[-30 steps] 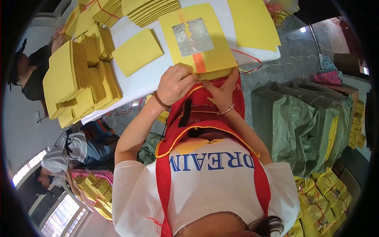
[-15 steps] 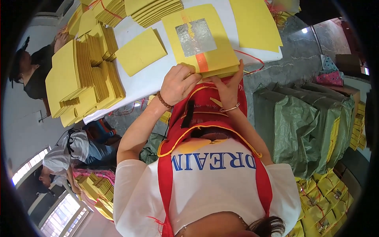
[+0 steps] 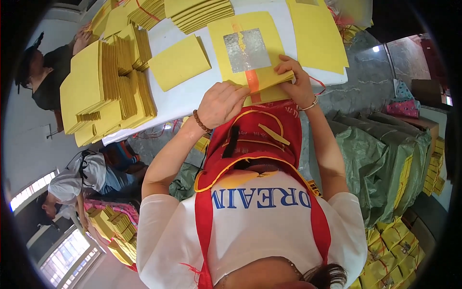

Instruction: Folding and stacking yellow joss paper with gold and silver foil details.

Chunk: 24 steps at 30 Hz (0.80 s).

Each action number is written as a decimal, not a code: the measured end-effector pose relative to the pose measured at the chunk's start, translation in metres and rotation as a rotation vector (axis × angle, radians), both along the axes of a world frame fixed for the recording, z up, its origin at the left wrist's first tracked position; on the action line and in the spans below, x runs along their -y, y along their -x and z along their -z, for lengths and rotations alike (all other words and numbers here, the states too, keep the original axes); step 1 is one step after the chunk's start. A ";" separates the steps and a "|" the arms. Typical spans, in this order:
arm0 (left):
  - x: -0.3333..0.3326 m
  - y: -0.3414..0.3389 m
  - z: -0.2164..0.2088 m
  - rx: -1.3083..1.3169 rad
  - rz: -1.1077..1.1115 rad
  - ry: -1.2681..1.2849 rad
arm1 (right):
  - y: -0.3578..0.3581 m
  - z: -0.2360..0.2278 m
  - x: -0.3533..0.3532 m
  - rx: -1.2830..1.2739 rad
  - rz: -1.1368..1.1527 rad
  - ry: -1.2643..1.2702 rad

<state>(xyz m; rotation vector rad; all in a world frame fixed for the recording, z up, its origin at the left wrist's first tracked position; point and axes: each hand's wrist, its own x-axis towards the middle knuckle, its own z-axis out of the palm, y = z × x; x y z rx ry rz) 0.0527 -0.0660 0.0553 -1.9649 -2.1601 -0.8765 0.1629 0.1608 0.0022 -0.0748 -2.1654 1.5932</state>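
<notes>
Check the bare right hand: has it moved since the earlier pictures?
Yes. Against the near right corner of the white-topped table, the bare right hand has moved up and right, closer to that corner.

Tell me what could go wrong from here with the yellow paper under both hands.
Crooked crease: the bare left hand and bare right hand are both at the near edge of the yellow paper with an orange stripe, so uneven pressure might skew it.
Wear: a ragged yellow streak crosses the shiny silver square patch; rubbing could perhaps worsen it.
Toppling: the stacked yellow folded papers sit close to the white table's edge, so a bump might spill them.
</notes>
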 end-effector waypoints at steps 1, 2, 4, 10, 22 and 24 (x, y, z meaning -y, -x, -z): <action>0.002 -0.001 -0.002 0.001 -0.002 0.002 | 0.000 0.000 0.001 0.006 0.002 0.044; 0.005 -0.002 -0.004 0.058 -0.007 -0.025 | 0.000 0.001 0.001 0.013 0.005 0.089; 0.011 0.002 -0.003 0.117 -0.009 -0.051 | 0.000 0.001 0.002 0.016 0.013 0.146; 0.008 0.019 0.022 0.016 -0.229 -0.032 | 0.001 0.001 0.004 0.005 0.038 0.157; -0.003 0.017 0.017 -0.003 -0.356 0.000 | -0.005 -0.020 0.016 -0.024 0.122 0.035; 0.004 0.021 0.011 -0.151 -0.308 -0.008 | -0.010 -0.028 0.016 -0.070 0.080 -0.063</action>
